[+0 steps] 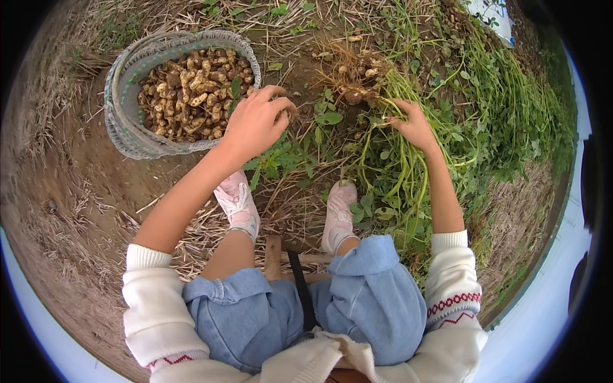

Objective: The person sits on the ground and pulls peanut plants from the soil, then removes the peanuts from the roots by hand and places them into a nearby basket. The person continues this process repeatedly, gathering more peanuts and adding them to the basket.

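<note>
My left hand point(258, 119) is at the right rim of a woven basket point(115, 103), with its fingers curled. Whether anything lies inside the curled fingers is hidden. Freshly dug peanuts in their shells point(189, 95), some caked with soil, fill much of the basket. On the right, my right hand point(414, 125) grips the green stems of an uprooted peanut plant point(402, 88) just below its root end. Thin brown roots point(347, 79) with several pods among them point away from me, and the leafy stems trail back towards my knees.
A long heap of pulled peanut plants point(507, 115) covers the ground at right. Low green weeds point(282, 160) grow between my feet and the basket. Dry straw point(287, 210) litters the soil. A wooden stool's bar point(273, 256) shows between my legs. White sheeting point(491, 19) lies at far right.
</note>
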`<state>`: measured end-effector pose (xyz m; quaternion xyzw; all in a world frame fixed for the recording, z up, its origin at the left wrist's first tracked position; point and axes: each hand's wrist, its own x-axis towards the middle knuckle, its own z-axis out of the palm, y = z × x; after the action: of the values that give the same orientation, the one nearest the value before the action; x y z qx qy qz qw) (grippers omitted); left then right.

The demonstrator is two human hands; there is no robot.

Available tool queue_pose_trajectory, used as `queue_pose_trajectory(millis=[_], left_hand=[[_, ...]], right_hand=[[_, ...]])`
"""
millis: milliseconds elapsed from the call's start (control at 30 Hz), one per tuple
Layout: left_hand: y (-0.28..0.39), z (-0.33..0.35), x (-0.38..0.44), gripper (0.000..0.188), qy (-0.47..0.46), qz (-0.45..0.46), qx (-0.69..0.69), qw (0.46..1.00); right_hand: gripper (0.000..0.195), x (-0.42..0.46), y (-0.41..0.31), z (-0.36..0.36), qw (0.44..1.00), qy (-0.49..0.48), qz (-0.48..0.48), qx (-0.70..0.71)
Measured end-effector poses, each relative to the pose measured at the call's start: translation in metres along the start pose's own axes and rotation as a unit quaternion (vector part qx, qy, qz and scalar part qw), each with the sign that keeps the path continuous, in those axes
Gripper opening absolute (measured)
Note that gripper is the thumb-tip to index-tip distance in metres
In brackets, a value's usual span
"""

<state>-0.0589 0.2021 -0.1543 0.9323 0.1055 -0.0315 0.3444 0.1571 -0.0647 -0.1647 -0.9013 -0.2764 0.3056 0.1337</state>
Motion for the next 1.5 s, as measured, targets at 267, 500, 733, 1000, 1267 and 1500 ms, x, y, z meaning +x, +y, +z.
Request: queue_pose_trajectory(millis=[267, 500, 733, 1000, 1267, 1500], left_hand=[[0.003, 0.019, 0.032, 0.023, -0.052, -0.037, -0.113, 0.992], [0.025, -0.012, 0.025, 0.023, -0.048, -0.009, -0.031, 0.998], [0.083, -0.040, 0.029, 0.029, -0.123, -0.002, -0.010, 0.992], [0.231, 0.029, 0.050, 0.058, -0.307, -0.147, -0.304, 0.890], [0.333, 0.066, 0.041, 0.056, -0.017, -0.154, -0.557, 0.816], [0.330, 0.104, 0.037, 0.070, 0.014, -0.230, -0.541, 0.809]], right_hand=[[0.037, -0.033, -0.022, -0.028, 0.938, 0.165, -0.097, -0.290], [0.026, -0.052, -0.011, -0.080, 0.964, 0.120, -0.020, -0.237], [0.028, -0.116, 0.012, -0.167, 0.940, 0.250, -0.073, -0.222], [0.039, -0.164, 0.066, -0.215, 0.950, 0.310, -0.023, -0.037], [0.026, -0.197, 0.043, -0.146, 0.940, 0.334, -0.047, 0.050], [0.024, -0.213, 0.025, -0.053, 0.921, 0.366, -0.080, 0.107]])
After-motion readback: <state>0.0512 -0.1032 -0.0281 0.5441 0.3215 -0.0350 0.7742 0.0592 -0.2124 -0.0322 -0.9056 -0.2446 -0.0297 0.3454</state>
